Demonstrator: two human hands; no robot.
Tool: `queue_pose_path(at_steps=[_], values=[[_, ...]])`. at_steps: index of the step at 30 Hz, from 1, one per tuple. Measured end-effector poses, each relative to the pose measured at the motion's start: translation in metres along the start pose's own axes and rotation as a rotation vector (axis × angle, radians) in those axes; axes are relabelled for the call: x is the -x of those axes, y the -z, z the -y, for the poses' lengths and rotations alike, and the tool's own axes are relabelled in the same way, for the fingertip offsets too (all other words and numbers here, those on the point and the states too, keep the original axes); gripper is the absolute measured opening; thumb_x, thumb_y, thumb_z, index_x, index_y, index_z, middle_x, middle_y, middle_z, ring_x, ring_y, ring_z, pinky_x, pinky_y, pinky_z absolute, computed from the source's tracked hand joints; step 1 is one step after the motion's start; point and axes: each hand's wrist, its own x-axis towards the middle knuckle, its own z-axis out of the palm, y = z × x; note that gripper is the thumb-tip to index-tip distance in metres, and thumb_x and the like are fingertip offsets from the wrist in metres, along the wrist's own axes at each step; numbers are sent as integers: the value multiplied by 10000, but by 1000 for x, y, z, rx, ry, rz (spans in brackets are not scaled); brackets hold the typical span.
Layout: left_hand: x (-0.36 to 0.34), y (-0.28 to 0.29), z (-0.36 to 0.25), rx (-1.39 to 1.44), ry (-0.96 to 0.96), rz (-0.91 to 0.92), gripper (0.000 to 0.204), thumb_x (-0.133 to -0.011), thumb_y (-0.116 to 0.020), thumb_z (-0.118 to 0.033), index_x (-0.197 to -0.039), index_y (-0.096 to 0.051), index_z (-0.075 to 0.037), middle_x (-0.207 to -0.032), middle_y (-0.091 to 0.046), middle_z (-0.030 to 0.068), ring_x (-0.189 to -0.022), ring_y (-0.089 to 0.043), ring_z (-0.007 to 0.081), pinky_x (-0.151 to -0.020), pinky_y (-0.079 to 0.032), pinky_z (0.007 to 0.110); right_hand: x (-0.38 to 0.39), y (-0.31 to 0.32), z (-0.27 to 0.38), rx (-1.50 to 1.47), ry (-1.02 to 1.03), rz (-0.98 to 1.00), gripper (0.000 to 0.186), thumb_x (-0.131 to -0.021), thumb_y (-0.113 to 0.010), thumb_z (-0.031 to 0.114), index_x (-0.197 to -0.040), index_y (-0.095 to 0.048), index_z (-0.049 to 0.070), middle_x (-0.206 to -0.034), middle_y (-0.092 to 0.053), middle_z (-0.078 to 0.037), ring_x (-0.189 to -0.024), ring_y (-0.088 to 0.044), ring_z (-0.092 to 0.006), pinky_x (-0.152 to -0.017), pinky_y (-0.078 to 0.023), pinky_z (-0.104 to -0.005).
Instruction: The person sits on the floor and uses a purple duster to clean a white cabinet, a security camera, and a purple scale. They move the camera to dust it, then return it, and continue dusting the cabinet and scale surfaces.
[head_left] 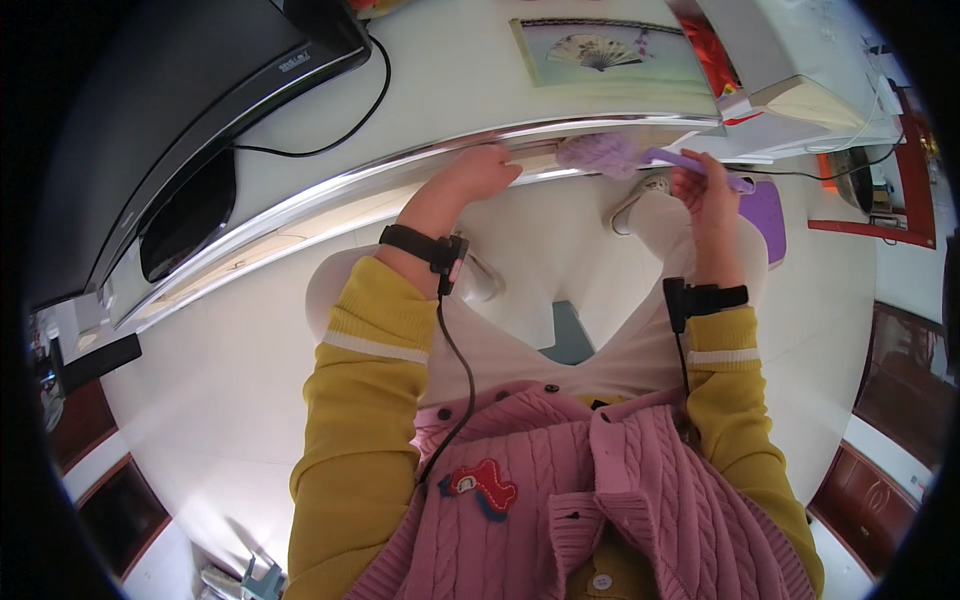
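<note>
My right hand [708, 188] is wrapped round the purple handle of a duster [603, 154]. Its fluffy lilac head lies against the front of a white cabinet, just below the shiny metal-trimmed edge [400, 156]. To the left, my left hand [482, 172] is closed in a fist at the same cabinet front, apart from the duster head. Its fingertips are turned away, so whatever they may hold is hidden. Both wrists wear black bands with small boxes and cables.
A black television [220, 90] stands on the cabinet at the left, its cable [375, 100] trailing across the top. A fan-painted mat [610, 60] lies at the back. Under my legs is a grey-green stool [570, 335]; a purple object [765, 222] sits beyond my right knee.
</note>
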Motion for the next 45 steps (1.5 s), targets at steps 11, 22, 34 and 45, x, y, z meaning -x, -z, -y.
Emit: queue_pose_path(at_steps=[11, 22, 34, 45], values=[[-10, -4, -31, 83, -169, -30, 363, -926, -594, -344, -1136, -672, -59, -1114, -694, 161, -1038, -638, 346, -896, -498, 408, 51, -20, 49, 261, 225, 32, 281, -959, -615, 199, -1069, -692, -48, -842, -701, -122, -691, -690, -158, -662, -583, -268], [-25, -5, -86, 375, -251, -179, 301, -945, -601, -212, -1190, -665, -49, -1100, -705, 111, -1001, -668, 233, -893, -514, 339, 66, -7, 95, 302, 295, 82, 356, -969, -541, 265, -1066, -690, -43, -812, -702, -113, -667, -668, -151, -640, -563, -263], [-36, 38, -81, 624, -200, -732, 271, -955, -606, -158, -1185, -658, -26, -1071, -707, 54, -985, -664, 145, -846, -518, 284, 36, -11, 47, 211, 463, -134, 341, -995, -596, 198, -1267, -616, -7, -1038, -673, -102, -852, -673, -142, -701, -563, -248], [-45, 40, -58, 864, -74, -624, 311, -942, -615, -199, -1219, -645, -60, -1120, -663, 19, -1005, -606, 118, -822, -506, 291, 16, -48, 46, 133, 409, 102, 314, -996, -592, 179, -1251, -640, 1, -1056, -674, -84, -858, -667, -128, -693, -558, -249]])
